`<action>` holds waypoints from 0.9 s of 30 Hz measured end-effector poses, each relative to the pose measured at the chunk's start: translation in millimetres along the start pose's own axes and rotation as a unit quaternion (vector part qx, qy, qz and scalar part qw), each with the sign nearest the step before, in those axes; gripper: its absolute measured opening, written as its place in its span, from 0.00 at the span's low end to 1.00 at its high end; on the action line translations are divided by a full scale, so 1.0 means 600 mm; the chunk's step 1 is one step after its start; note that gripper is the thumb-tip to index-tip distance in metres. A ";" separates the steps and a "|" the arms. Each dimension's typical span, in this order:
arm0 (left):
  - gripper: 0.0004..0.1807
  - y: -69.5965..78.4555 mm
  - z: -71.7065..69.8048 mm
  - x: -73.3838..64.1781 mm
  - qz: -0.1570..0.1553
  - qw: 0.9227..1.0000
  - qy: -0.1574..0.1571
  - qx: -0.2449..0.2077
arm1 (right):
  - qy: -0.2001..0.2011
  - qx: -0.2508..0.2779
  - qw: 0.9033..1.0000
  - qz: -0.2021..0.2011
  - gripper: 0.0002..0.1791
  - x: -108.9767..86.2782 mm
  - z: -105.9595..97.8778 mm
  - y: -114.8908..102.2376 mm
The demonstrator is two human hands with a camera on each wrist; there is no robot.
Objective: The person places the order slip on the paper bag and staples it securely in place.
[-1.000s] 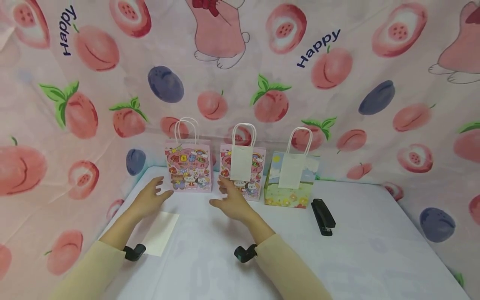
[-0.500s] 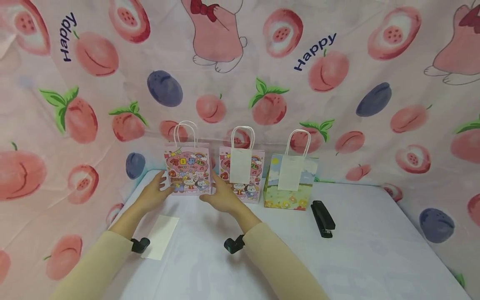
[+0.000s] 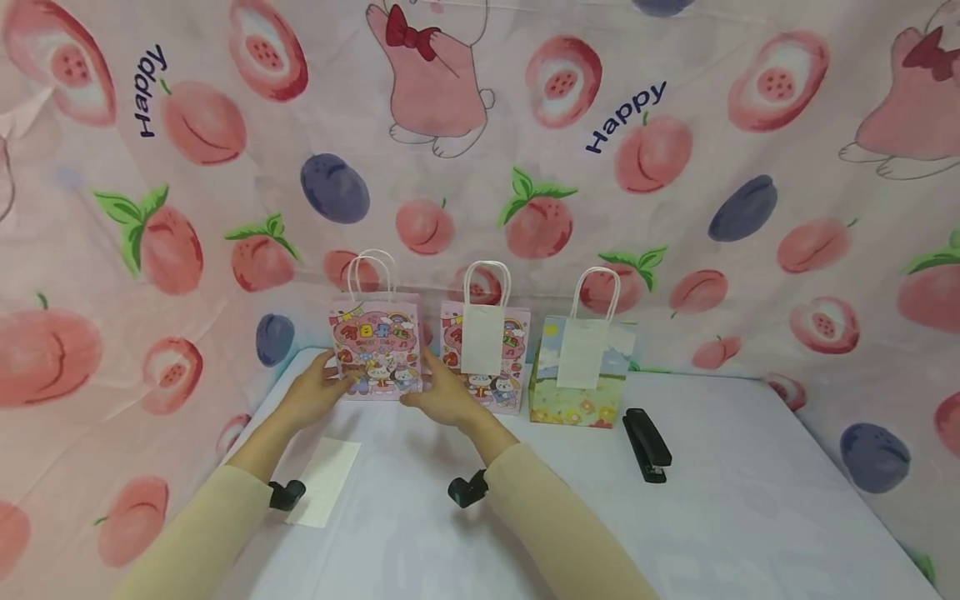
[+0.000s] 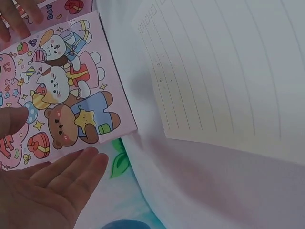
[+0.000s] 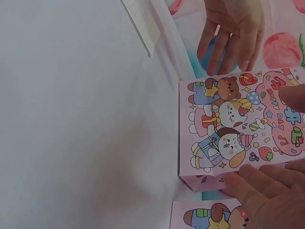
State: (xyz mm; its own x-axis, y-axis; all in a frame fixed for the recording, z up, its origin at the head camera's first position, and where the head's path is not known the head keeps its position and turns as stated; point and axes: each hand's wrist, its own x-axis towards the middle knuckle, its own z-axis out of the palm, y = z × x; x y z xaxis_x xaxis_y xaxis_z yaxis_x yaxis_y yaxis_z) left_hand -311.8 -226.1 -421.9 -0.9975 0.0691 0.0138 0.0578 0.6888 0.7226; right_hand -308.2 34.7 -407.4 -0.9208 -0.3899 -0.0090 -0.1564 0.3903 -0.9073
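Note:
A pink paper gift bag [image 3: 378, 350] with cartoon animals and white rope handles stands at the left of a row. My left hand [image 3: 311, 396] is at its left side, fingers extended along the edge, thumb in front. On the other side, my right hand [image 3: 445, 393] lies with straight fingers against the bag, its thumb reaching over the front. The right wrist view shows the bag's printed front [image 5: 224, 124] between both hands. Lined writing shows on the paper slip [image 4: 224, 81] near my left wrist; it lies on the table.
Right of my hands stands a matching pink bag [image 3: 513, 367] with a white card [image 3: 482, 342] on its front. Beyond it is a green-and-blue landscape bag [image 3: 573, 408] with another card [image 3: 581, 354]. A black stapler [image 3: 647, 446] lies further right. Fruit-patterned cloth hangs behind.
My right hand has moved left, from before the middle bag to the left bag's right side. My left hand has shifted slightly right, against the bag's left side. The head view tilts up slightly.

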 end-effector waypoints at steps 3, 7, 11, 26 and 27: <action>0.41 -0.001 -0.001 -0.008 -0.004 1.000 0.004 0.011 | -0.001 0.001 1.000 -0.001 0.56 -0.003 -0.001 -0.001; 0.36 0.002 -0.002 -0.020 0.011 0.997 0.037 0.061 | 0.000 0.000 1.000 -0.003 0.55 -0.006 -0.003 -0.001; 0.26 0.007 -0.003 -0.033 0.047 0.987 0.107 0.106 | 0.004 0.007 1.000 -0.007 0.52 -0.010 -0.007 -0.002; 0.11 0.026 -0.001 -0.066 0.097 0.977 0.169 0.089 | 0.001 0.030 0.999 -0.032 0.46 -0.051 -0.030 -0.009; 0.10 0.028 -0.001 -0.068 0.100 0.977 0.167 0.087 | 0.001 0.031 0.999 -0.036 0.46 -0.054 -0.033 -0.008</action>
State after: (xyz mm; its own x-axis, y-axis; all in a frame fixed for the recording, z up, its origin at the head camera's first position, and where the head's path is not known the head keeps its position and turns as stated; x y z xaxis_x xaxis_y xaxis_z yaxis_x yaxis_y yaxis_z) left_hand -270.3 -217.7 -410.2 -0.9213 -0.0036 0.3889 0.2306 0.8001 0.5538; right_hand -284.5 62.1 -394.1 -0.9087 -0.4136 0.0574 -0.1992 0.3086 -0.9301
